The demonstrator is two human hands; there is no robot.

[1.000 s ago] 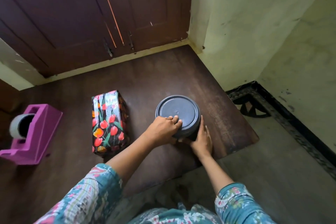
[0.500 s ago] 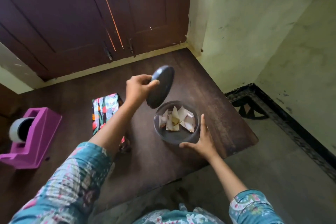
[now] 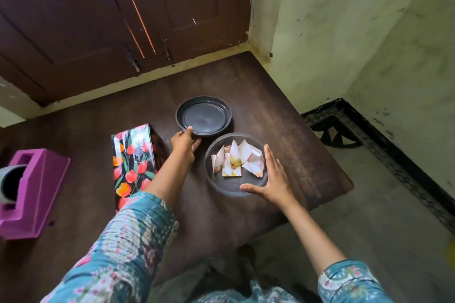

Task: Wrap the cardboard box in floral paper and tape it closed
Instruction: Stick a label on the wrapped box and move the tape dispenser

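While the left hand (image 3: 185,141) pinches the lid (image 3: 204,115) by its near rim, the wrapped box (image 3: 134,162) lies just left of that forearm.
The box rests on the table (image 3: 295,142), long axis running away from the person; the left hand is nearer to it. The right hand (image 3: 273,179) lies with fingers straight against the clear bowl (image 3: 229,183). The tape dispenser (image 3: 32,192) stands far left, well apart.

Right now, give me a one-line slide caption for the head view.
Left hand grips the upturned lid beside the floral-wrapped box; right hand rests against the clear container of paper scraps.
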